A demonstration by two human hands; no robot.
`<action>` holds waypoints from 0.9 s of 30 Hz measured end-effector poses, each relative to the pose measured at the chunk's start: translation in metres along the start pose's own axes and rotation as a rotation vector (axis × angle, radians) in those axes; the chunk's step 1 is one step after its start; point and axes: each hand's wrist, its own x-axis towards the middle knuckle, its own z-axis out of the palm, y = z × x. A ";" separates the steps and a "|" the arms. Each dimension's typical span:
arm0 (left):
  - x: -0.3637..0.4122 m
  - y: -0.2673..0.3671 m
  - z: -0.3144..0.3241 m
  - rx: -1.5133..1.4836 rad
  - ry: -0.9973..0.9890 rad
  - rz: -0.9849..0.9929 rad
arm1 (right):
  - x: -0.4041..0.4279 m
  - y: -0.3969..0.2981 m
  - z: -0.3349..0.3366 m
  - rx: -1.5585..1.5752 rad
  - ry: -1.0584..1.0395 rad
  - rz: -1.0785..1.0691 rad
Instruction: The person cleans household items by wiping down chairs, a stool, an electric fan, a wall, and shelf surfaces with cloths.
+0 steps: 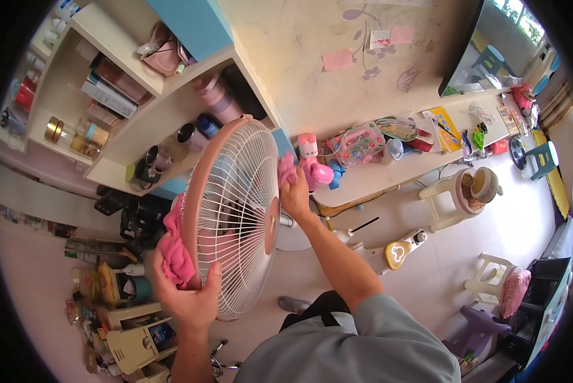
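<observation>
An electric fan with a pink rim and white wire grille [238, 210] stands tilted sideways before me. My left hand [190, 292] grips the lower rim, with a bright pink cloth [177, 249] pressed between its fingers and the fan's back edge. On the far side of the fan, my right hand [294, 194] holds another piece of pink cloth [288, 168] close to the grille's edge. Whether the two pink pieces are one cloth cannot be told, as the fan hides what lies between them. Part of the fan's round white base [293, 239] shows on the floor.
Shelves [138, 115] with cups, bottles and books rise at the left. A long white table [363, 184] along the wall bears toys, a clear pink case and papers. On the floor at right are a white ride-on toy [387, 253], stools and a purple seat [478, 330].
</observation>
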 end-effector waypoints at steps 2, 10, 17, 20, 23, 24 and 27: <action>0.004 0.001 0.006 -0.020 0.004 0.014 | -0.047 0.061 -0.001 -0.106 -0.035 0.080; 0.009 0.012 0.009 -0.118 -0.022 -0.037 | -0.208 -0.044 -0.011 0.220 -0.106 0.564; 0.011 0.015 0.017 -0.164 -0.049 -0.049 | -0.191 -0.048 -0.044 0.399 -0.315 0.675; 0.021 0.016 0.026 -0.221 -0.041 -0.006 | -0.185 0.043 -0.063 1.037 0.026 1.150; 0.020 0.023 0.026 -0.165 -0.077 0.081 | -0.181 0.089 -0.107 0.870 0.302 1.373; 0.018 0.020 0.023 -0.145 -0.069 0.114 | -0.172 0.086 -0.120 0.673 0.166 1.385; 0.017 0.008 0.011 -0.354 -0.089 0.039 | -0.136 0.066 -0.134 0.440 0.119 1.234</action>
